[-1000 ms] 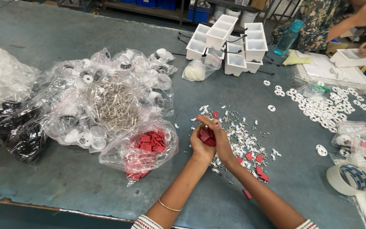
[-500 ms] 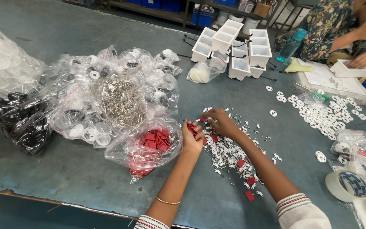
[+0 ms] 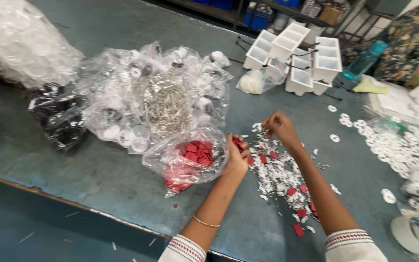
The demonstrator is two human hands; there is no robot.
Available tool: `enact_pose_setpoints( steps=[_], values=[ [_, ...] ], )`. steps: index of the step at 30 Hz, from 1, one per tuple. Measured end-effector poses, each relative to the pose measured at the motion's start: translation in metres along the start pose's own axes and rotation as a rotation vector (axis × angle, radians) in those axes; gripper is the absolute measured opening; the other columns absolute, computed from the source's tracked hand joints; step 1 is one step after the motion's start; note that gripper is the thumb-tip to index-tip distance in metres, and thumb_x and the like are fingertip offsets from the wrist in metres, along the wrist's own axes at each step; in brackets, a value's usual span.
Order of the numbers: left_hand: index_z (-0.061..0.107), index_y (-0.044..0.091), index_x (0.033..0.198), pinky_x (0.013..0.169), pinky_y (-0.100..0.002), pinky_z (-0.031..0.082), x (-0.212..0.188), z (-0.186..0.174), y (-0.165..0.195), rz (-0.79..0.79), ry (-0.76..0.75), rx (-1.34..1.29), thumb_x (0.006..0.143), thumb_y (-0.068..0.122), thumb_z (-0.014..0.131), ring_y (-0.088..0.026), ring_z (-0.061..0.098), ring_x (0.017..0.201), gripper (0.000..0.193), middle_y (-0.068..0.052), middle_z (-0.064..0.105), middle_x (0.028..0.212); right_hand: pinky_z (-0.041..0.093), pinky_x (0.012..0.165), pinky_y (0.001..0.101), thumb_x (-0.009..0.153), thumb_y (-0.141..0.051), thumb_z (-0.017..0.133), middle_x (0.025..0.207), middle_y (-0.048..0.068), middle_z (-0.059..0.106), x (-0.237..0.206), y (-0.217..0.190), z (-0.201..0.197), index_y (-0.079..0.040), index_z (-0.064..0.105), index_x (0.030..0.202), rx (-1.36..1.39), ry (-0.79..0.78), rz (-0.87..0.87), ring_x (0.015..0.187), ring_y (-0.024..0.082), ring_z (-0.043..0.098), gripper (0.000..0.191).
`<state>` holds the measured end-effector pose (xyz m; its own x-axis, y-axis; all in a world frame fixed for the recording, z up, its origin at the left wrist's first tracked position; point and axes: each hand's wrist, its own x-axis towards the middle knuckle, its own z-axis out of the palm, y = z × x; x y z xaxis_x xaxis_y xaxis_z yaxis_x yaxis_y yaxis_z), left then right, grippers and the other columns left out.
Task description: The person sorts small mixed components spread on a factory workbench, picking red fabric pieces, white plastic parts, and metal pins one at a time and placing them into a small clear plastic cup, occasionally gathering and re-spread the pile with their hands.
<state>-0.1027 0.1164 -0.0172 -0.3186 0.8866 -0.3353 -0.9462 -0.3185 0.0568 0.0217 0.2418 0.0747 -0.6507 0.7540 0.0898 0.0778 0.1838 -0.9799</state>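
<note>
The left hand [image 3: 236, 156] is curled around a few red tabs [image 3: 239, 145], small flat square pieces, held just above the table [image 3: 98, 170] beside a clear bag [image 3: 190, 162] of the same tabs. The right hand [image 3: 278, 126] is pinched narrow, fingertips down on the far end of a loose pile [image 3: 280, 174] of small white bits mixed with more red tabs; whether it grips one, I cannot tell.

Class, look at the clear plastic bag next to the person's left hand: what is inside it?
The clear bag holds flat red pieces, heaped near the left hand. Crumpled plastic and the top pieces cover whatever lies beneath.
</note>
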Motion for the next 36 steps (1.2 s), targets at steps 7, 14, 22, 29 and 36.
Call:
enact_pose_setpoints(
  steps=[7,14,22,29,36],
  values=[
    [0.053,0.015,0.086,0.038,-0.022,0.024,-0.020,0.015,0.004,0.002,0.038,0.022,0.099,0.034,0.057,-0.011,0.048,0.059,0.024,0.001,0.052,0.076,0.036,0.048,0.0293,0.096,-0.021,0.071,0.071,-0.002,0.051,0.007,0.025,-0.054,-0.010,0.061,0.084,-0.172,0.005,0.230,0.058,0.008,0.044,0.019],
    [0.053,0.014,0.085,0.038,-0.023,0.024,-0.028,0.023,0.007,0.002,0.027,0.031,0.100,0.033,0.057,-0.011,0.049,0.059,0.024,0.000,0.053,0.076,0.036,0.047,0.0364,0.078,-0.036,0.088,0.054,0.005,0.056,0.008,0.039,-0.027,0.000,0.065,0.061,-0.855,0.192,0.269,0.049,0.013,0.045,0.045],
    [0.056,0.011,0.084,0.038,-0.023,0.025,-0.030,0.024,0.008,0.030,-0.096,0.371,0.100,0.030,0.056,-0.009,0.049,0.057,0.025,-0.001,0.056,0.075,0.036,0.046,0.0309,0.080,-0.026,0.081,0.059,-0.003,0.054,0.015,0.035,-0.030,-0.007,0.064,0.066,-0.625,0.023,0.342,0.052,0.009,0.045,0.029],
    [0.071,0.006,0.093,0.058,-0.041,0.050,-0.042,0.028,0.002,0.426,-0.180,1.672,0.095,0.025,0.057,-0.028,0.067,0.067,0.024,-0.016,0.072,0.079,0.041,0.052,0.0249,0.088,-0.020,0.069,0.069,-0.002,0.059,-0.028,0.004,-0.030,-0.008,0.063,0.078,-0.320,-0.038,0.342,0.060,0.008,0.052,0.017],
    [0.053,0.001,0.126,0.082,-0.054,0.056,-0.066,0.019,-0.003,0.446,-0.149,2.340,0.094,0.024,0.061,-0.043,0.071,0.096,0.040,-0.024,0.073,0.102,0.035,0.048,0.0296,0.087,-0.013,0.057,0.067,0.000,0.052,-0.085,-0.002,-0.023,-0.016,0.064,0.097,-0.216,0.053,0.412,0.057,0.011,0.045,0.013]
  ],
)
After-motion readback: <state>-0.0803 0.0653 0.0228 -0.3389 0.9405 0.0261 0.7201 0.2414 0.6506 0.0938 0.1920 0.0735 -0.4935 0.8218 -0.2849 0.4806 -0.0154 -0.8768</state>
